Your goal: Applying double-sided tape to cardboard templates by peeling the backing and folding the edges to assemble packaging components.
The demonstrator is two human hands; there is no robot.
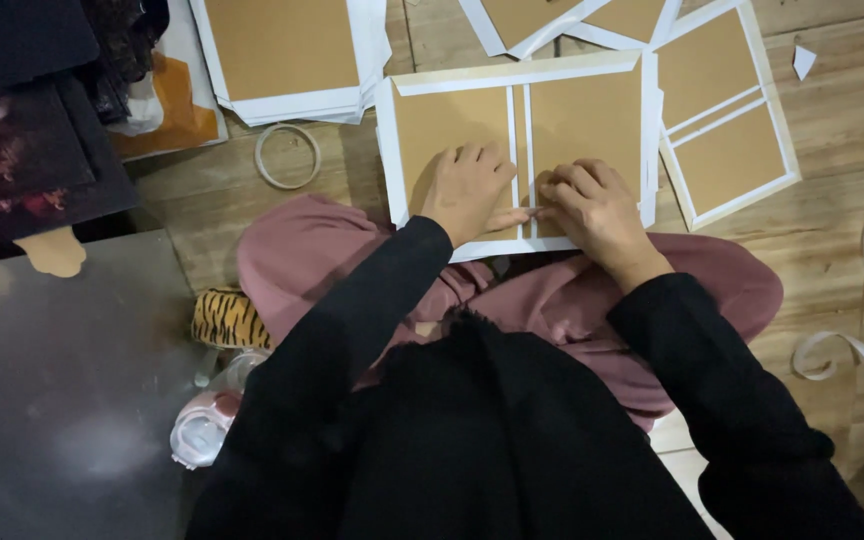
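now | l hand [467,190] flat, r hand [592,205] curled, both pressing brown card [572,120] | wood floor [832,150], cards around

Dim warm indoor light; soft glare on grey metal surface [62,400]; black sleeves lose detail; focus fairly sharp throughout.

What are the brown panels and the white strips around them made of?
The brown panels look like stiff matte cardboard: flat, dull, even tan. The white strips seem to be thin paper or tape, slightly glossy; loose curls of it lie on the wooden floor. Both hands, left hand and right hand, press on them.
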